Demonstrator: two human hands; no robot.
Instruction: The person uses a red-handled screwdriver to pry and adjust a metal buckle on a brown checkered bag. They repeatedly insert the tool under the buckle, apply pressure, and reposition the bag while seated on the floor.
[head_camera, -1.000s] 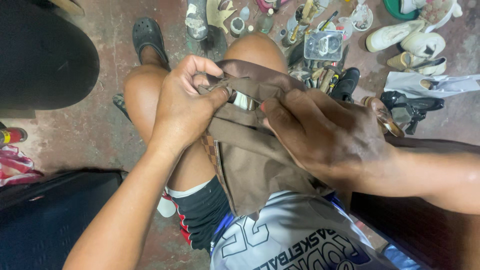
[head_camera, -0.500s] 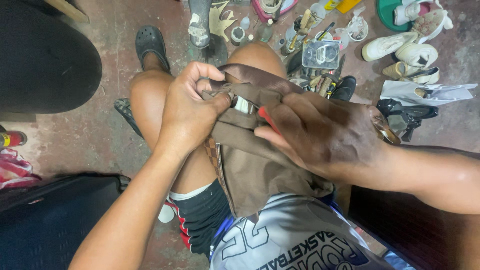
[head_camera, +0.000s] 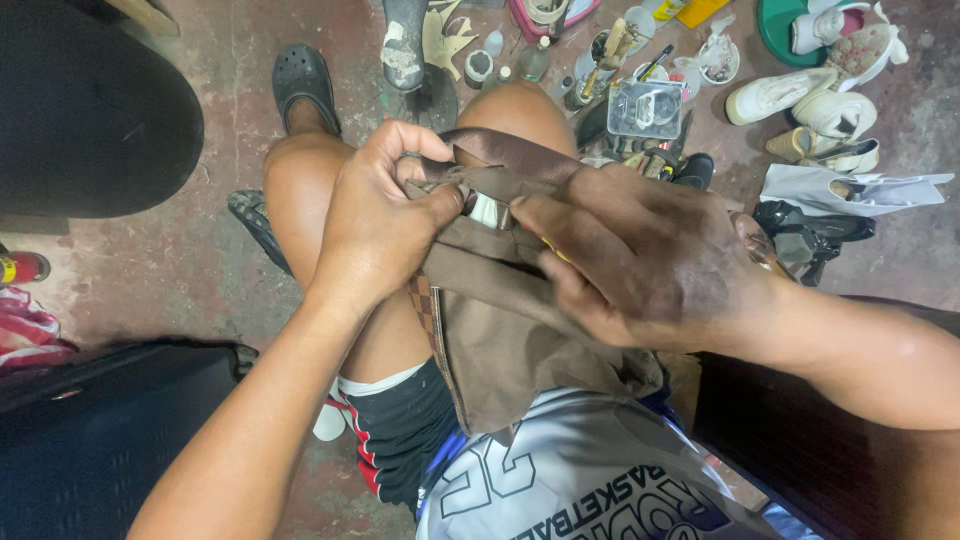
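Hands worked a brown bag (head_camera: 500, 330) lying over the knees: the left hand (head_camera: 385, 215) pinched its folded top edge, the right hand (head_camera: 640, 255) closed its grip around the metal fitting (head_camera: 487, 210).

Up top on the floor, a clear plastic box (head_camera: 645, 108) sits among small bottles and jars (head_camera: 533, 62). A yellow packet (head_camera: 699, 10) pokes in at the upper edge. Far left, a red can with a yellow label (head_camera: 20, 268). No signs or screens.
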